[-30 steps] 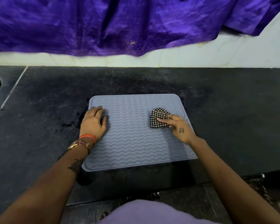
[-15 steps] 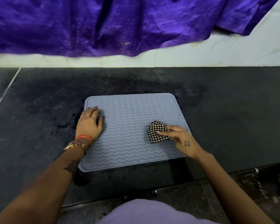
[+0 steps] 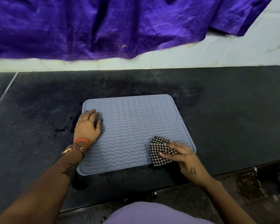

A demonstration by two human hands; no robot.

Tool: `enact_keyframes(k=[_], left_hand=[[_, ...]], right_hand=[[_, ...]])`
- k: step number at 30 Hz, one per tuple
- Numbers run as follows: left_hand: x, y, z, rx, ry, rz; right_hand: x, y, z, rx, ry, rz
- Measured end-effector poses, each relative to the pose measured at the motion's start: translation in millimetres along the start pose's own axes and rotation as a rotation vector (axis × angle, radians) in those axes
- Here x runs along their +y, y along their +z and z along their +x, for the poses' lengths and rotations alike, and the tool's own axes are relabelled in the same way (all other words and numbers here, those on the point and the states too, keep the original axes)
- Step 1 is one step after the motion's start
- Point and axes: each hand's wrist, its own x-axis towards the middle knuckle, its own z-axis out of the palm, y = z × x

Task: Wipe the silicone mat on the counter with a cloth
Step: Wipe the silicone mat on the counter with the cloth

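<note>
A grey-blue silicone mat point(image 3: 131, 126) with wavy ridges lies flat on the dark stone counter point(image 3: 225, 110). My left hand point(image 3: 87, 126) rests palm down on the mat's left side, fingers spread, holding nothing. My right hand point(image 3: 184, 157) presses a small black-and-white checked cloth point(image 3: 160, 151) onto the mat's near right corner. The cloth's lower edge reaches the mat's front edge. Part of the cloth is hidden under my fingers.
A purple sheet point(image 3: 120, 26) hangs over the white tiled wall behind the counter. Dark wet patches point(image 3: 63, 128) mark the counter left of the mat. The counter's front edge runs just below the mat, with the floor point(image 3: 249, 191) beyond it.
My right hand has dragged the cloth from the mat's right middle toward me, down to the near right corner. The left hand has stayed pressed on the mat's left side.
</note>
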Motion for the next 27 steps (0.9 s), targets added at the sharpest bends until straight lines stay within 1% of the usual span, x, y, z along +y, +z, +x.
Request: enact_keyframes(k=[2,4,8,10,12,13,15,16,20,22,23,25,27], left_hand=[[-0.8,0.5,0.0,-0.002,0.002,0.002],[-0.7,0.6,0.0,-0.004,-0.001,0.002],[-0.4,0.5,-0.3,-0.003,0.000,-0.007],[-0.2,0.4,-0.9,-0.009,-0.001,-0.001],[0.1,-0.2,-0.5,-0.012,-0.007,0.001],[0.5,-0.6,-0.5,-0.015,-0.009,0.004],[1.2,-0.3,-1.0,-0.022,-0.009,0.004],[1.1,-0.3,-0.9,-0.023,-0.012,0.002],[1.0,-0.5,-0.4,-0.020,-0.021,-0.006],[1.5,-1.0,-0.9,-0.022,-0.020,-0.007],[1.7,-1.2,-1.1,-0.025,-0.018,-0.003],[1.4,-1.2,-0.1,-0.027,-0.021,0.001],[1.9,-0.9,-0.4,-0.031,-0.024,-0.001]], right_hand=[[-4.5,6.9,-9.8,0.052,-0.033,-0.042],[-4.9,6.5,-8.3,0.049,-0.028,-0.025],[4.3,-14.7,0.9,-0.070,0.096,0.182],[12.8,-24.6,2.3,-0.020,0.133,0.224],[17.0,-22.8,0.0,0.048,0.127,0.143],[17.1,-19.3,-2.3,0.054,0.117,0.077],[18.0,-10.1,-8.6,0.031,0.090,-0.035],[19.4,-7.5,-9.9,0.008,0.090,-0.048],[24.8,-20.9,-1.0,-0.073,0.152,0.088],[31.4,-34.3,12.1,-0.047,0.210,0.199],[35.9,-39.1,19.4,-0.010,0.223,0.209],[39.7,-37.5,34.3,0.011,0.220,0.127],[40.6,-25.6,40.0,-0.035,0.180,0.007]])
